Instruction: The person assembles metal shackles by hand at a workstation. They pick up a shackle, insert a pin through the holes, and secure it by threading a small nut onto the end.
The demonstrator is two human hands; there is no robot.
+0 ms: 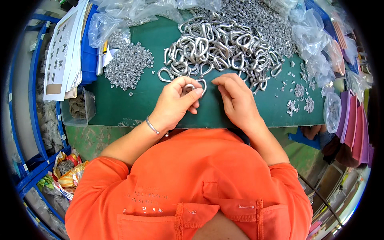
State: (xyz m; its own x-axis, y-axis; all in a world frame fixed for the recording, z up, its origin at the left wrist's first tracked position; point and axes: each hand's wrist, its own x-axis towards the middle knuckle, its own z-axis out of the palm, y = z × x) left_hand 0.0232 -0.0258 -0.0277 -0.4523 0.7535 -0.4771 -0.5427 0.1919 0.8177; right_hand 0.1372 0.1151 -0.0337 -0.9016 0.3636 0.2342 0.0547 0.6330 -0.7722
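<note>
Table (208, 114): green; front edge just ahead of the wearer's shirt (192, 168), orange.

Link pile (224, 44): bent metal links, heaped at far centre, directly beyond both hands; nearest obstacle.
Grey heap (268, 20): small pieces, behind and right of the link pile.
Clear pieces (129, 66): loose mound, left of the link pile, spilling slightly toward the front.
Clusters (299, 90): small, pale, scattered at right.
Bags (312, 36): clear plastic, crumpled, along the right side; others along the far side.
Blue bin (90, 60) and papers (62, 56): left edge, papers leaning outermost.
Tub (92, 106): clear, near left corner, brown contents.
Rack (37, 92): blue, left, off the table.
Sheets (354, 120): purple and pink, upright, beyond the right edge.

Open room: green surface between the clear pieces and the left wrist; a strip along the front edge; a patch between the right hand and the clusters; a narrow gap between the hands.

Left hand (178, 96): over the front of the table, bracelet (153, 125) at wrist; thumb and fingers closed on a metal link (204, 87), its loop projecting toward the right hand. Whether a second is held, cannot tell.
Right hand (236, 98): near the link, apart from it; fingers bent, thumb tucked close beneath; contents, cannot tell.
</note>
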